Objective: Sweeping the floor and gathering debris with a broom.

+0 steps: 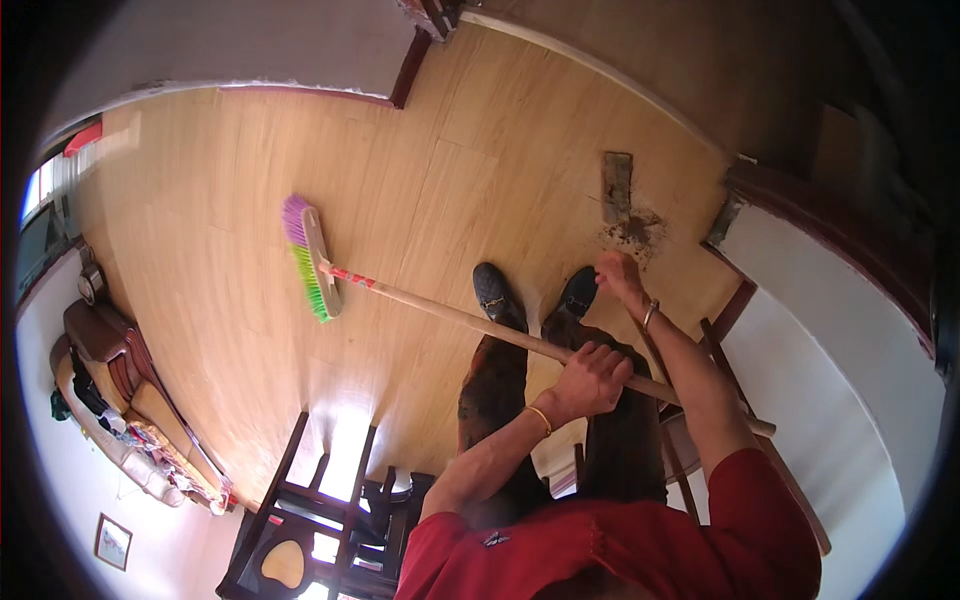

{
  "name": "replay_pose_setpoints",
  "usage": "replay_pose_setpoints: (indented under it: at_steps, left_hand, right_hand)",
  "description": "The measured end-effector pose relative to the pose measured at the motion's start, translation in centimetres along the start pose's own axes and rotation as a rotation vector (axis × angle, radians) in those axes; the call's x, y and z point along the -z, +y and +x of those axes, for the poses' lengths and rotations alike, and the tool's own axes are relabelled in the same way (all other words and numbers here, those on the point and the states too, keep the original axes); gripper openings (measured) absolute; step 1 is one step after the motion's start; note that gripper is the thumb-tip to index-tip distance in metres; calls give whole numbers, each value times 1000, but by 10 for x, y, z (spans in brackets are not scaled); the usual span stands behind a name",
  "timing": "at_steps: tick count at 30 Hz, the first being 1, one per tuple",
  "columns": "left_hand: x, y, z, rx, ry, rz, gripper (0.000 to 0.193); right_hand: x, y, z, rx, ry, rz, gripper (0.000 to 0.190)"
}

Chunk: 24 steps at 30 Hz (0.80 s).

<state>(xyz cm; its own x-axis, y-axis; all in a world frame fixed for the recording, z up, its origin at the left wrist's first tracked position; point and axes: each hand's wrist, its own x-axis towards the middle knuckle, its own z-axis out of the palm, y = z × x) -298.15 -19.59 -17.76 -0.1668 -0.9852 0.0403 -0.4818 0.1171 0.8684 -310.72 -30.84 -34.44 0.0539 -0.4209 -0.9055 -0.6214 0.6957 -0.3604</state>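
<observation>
A broom with purple and green bristles (pixel 304 259) lies across in front of me, its wooden handle (pixel 465 319) running back to the right over my legs. My left hand (pixel 592 379) is closed around that handle. Lower and off the broom, my right hand (pixel 621 274) reaches down near my shoe, fingers curled; whether it holds anything is not clear. Just beyond it, a pile of dark dirt (pixel 641 229) is spread on the wood floor, touching the end of a flat, worn rectangular piece (pixel 618 187).
Dark wooden chair frames (pixel 349 487) stand at lower left, and more chair legs (pixel 787 480) are at my right. A cushioned sofa with clothes (pixel 150 427) is at far left. A raised threshold (pixel 585 56) and wall corners (pixel 409 67) bound the wood floor.
</observation>
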Motion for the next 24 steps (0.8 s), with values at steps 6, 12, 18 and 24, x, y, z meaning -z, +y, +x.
replay_pose_setpoints:
  at_steps: [6, 12, 18, 24]
  left_hand:
    - [-12, -15, 22, -31, -2, -79, 32]
    - [-12, -28, 33, 2, -106, -146, 35]
    - [-15, -24, 37, -6, -177, -266, 31]
    - [-22, -34, 40, -9, -173, -247, 32]
  right_hand:
    - [25, 27, 75, 83, 184, 43, 24]
    - [22, 34, 98, 212, 228, 164, 27]
    - [48, 19, 123, 92, 232, -143, 43]
    - [50, 27, 164, 199, 482, -381, 53]
